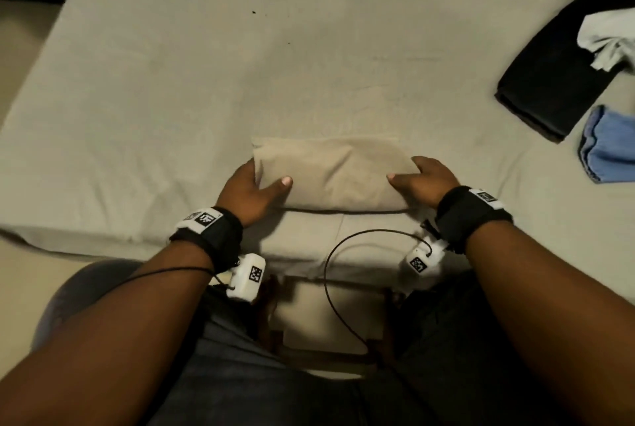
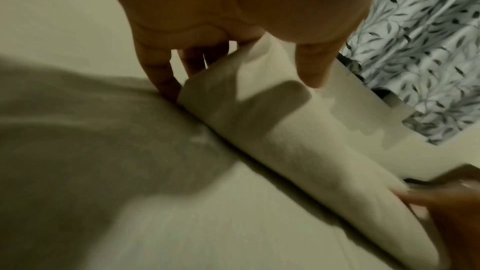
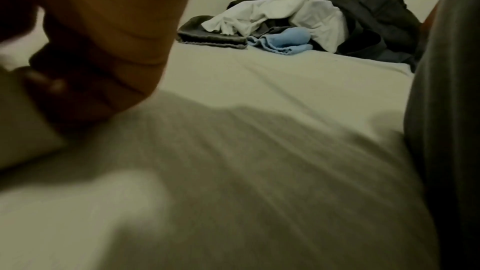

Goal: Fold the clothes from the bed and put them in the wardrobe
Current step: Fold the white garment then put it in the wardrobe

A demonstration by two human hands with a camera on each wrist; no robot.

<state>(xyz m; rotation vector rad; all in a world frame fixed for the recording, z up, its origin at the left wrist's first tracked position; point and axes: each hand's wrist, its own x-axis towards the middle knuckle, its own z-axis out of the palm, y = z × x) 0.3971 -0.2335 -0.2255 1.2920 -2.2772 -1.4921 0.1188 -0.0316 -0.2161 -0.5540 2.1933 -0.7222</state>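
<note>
Gripping the two short ends of a folded beige garment [image 1: 331, 173], the left hand [image 1: 248, 192] and right hand [image 1: 429, 178] each lay a thumb on its top face while the fingers curl around and under its ends. In the left wrist view the left hand's fingers [image 2: 161, 73] tuck beneath the garment's near end and the thumb presses from above. In the right wrist view the right hand [image 3: 85, 52] is dark and blurred, and its finger positions cannot be resolved there.

Location of the garment: on the bed [image 1: 171, 88], near the bed's front edge and roughly midway along it, lying flat with its long side parallel to that edge.

Surface: a plain pale sheet covers the bed, lightly creased, with a few small dark specks toward the far side.

Right-hand side of the bed: a folded black garment [image 1: 549, 82] with a crumpled white cloth [image 1: 608, 44] lying on it; a blue cloth [image 1: 610, 147] lies just beside the black garment, nearer the front edge. The right wrist view shows these belong to a larger heap of white and dark clothes [image 3: 324, 11] against a pale wall.

Room: a leaf-patterned curtain [image 2: 420, 52] hangs beyond the bed in the left wrist view.
</note>
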